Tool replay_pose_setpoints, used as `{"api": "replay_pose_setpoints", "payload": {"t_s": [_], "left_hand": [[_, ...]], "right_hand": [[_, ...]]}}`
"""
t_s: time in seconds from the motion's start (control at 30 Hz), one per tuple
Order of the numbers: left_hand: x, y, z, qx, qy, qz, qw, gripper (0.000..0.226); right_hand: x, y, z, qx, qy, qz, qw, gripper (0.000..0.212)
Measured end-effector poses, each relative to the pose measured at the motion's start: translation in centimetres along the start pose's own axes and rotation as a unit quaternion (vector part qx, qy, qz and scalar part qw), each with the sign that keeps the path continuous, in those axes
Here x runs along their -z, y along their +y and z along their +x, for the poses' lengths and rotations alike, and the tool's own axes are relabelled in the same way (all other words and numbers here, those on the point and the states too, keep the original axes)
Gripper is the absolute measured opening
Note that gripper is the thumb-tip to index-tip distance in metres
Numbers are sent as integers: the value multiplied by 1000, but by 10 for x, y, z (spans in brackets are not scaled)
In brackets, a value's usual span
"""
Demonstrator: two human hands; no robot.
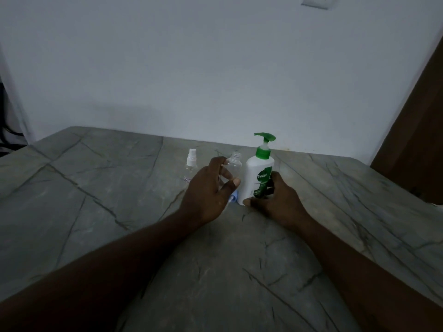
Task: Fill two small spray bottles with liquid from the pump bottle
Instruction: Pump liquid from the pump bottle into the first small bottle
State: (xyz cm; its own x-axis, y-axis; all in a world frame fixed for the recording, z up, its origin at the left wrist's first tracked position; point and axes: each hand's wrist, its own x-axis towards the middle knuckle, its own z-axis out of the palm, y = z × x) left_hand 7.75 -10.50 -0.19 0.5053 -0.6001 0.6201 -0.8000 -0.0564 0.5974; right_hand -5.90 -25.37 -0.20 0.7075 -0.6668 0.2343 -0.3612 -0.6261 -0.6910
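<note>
Nearby — capped spray bottle [191, 167] (upright), grey table [96, 192].

A grey, dark-veined counter [119, 212] stands against a pale wall [215, 68]. High above the counter sits a white switch plate [316, 1]. A brown panel [419, 116] rises at the counter's right end.

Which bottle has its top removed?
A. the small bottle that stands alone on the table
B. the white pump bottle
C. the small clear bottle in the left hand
C: the small clear bottle held by the left hand shows a bare threaded neck, with no sprayer on it.
</note>
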Motion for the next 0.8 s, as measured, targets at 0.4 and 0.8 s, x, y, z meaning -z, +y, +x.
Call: {"api": "replay_pose_setpoints", "payload": {"t_s": [0.4,0.8], "left_hand": [[2,0,30,9,64,-70,995,51],[-3,1,32,11,18,-95,995,57]], "right_hand": [[69,0,42,-30,-78,3,997,58],[78,-112,114,-23,175,186,967,44]]}}
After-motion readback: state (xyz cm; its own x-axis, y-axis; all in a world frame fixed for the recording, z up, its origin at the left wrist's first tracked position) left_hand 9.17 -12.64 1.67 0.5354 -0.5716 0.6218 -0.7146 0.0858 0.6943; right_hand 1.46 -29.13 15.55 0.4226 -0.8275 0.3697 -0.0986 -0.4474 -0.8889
